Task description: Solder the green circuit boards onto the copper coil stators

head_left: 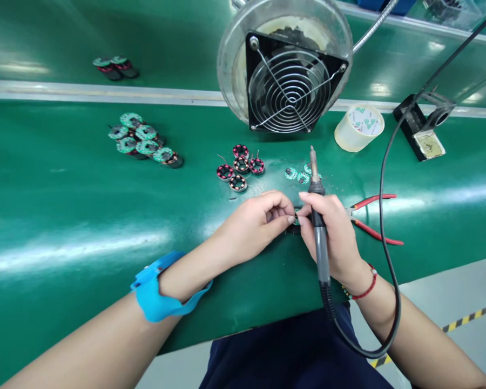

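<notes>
My left hand [256, 222] and my right hand [332, 232] meet near the front edge of the green bench, both pinching a small round part with a green circuit board [295, 218], mostly hidden by my fingers. A soldering iron [318, 227] lies across my right hand, tip pointing away from me, its black cable [389, 227] looping to the right. My left wrist carries a blue strap [157, 294]; my right wrist has a red bracelet.
A caged fan [291, 89] in a clear housing stands behind. Red-wound coils [240, 167], small green boards [297, 174], a pile of assembled parts [143, 141], a tape roll [359, 127], red-handled pliers [372, 219] and an iron stand [423, 132] lie around.
</notes>
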`<state>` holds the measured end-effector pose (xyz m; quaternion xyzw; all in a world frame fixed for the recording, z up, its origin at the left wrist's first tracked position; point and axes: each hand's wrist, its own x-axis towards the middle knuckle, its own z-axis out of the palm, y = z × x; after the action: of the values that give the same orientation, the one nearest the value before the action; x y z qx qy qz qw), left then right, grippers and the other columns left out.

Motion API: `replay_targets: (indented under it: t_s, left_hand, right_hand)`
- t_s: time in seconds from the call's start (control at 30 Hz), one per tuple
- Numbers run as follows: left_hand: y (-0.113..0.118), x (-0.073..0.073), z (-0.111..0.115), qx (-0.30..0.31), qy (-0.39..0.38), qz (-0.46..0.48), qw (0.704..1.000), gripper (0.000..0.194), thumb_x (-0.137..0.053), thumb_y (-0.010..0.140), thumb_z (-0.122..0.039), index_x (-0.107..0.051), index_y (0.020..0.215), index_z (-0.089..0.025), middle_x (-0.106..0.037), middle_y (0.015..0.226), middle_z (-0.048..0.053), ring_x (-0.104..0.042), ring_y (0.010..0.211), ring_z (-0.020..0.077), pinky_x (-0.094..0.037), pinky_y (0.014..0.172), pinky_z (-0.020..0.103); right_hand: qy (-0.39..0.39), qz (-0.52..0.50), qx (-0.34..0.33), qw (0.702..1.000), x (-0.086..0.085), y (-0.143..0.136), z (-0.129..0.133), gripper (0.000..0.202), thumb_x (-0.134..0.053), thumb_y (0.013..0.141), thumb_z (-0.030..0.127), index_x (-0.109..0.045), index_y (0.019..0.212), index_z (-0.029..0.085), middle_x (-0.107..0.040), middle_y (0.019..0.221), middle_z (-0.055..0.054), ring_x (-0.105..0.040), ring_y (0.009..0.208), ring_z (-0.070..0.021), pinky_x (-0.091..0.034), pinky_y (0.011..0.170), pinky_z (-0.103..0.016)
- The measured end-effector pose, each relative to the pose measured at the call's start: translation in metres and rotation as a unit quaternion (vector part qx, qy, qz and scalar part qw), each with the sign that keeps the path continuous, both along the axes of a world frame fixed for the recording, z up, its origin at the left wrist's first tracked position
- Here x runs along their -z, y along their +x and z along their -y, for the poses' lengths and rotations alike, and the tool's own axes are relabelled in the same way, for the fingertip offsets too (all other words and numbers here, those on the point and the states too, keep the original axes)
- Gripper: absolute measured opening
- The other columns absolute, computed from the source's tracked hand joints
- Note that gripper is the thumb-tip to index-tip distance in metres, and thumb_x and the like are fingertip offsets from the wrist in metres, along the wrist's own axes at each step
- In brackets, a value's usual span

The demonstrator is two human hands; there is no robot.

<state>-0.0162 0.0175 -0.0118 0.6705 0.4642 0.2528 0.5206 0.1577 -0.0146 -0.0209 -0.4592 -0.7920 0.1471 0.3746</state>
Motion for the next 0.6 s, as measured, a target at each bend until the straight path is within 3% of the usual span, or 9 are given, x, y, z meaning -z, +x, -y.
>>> replay_targets:
  t_s: [0.2,0.37,0.6]
  left_hand:
    - [0.001,0.0,0.0,-0.016,-0.062,0.038,0.997,0.011,-0.055,0.083,-0.026,-0.057,0.078,-0.016,-0.054,0.069,-0.003,-0.045,0.062,0.0101,-0.037,0.055,0.023]
    - [-0.001,0.0,-0.001,-0.004,-0.063,0.025,0.998,0.013,-0.052,0.083,-0.028,-0.058,0.08,-0.016,-0.055,0.069,-0.002,-0.047,0.062,0.0109,-0.038,0.057,0.024]
    - [-0.005,-0.004,-0.004,0.017,-0.047,-0.017,0.999,0.01,-0.052,0.083,-0.023,-0.057,0.076,-0.017,-0.05,0.062,-0.005,-0.044,0.055,0.0091,-0.035,0.05,0.021]
  right_hand:
    - [-0.001,0.016,-0.011,1.0,0.001,0.002,0.0,0.034,-0.052,0.093,0.013,-0.049,0.125,0.025,-0.067,0.086,-0.002,-0.058,0.082,-0.021,-0.047,0.074,-0.037]
    - [0.002,0.022,-0.019,1.0,-0.001,0.005,0.002,0.034,-0.053,0.091,0.012,-0.052,0.123,0.023,-0.07,0.087,-0.002,-0.059,0.079,-0.0204,-0.045,0.075,-0.038]
    - [0.02,-0.086,0.005,0.996,-0.005,0.019,0.01,0.043,-0.057,0.091,0.014,-0.053,0.133,0.025,-0.073,0.088,-0.001,-0.068,0.078,-0.0192,-0.052,0.074,-0.037]
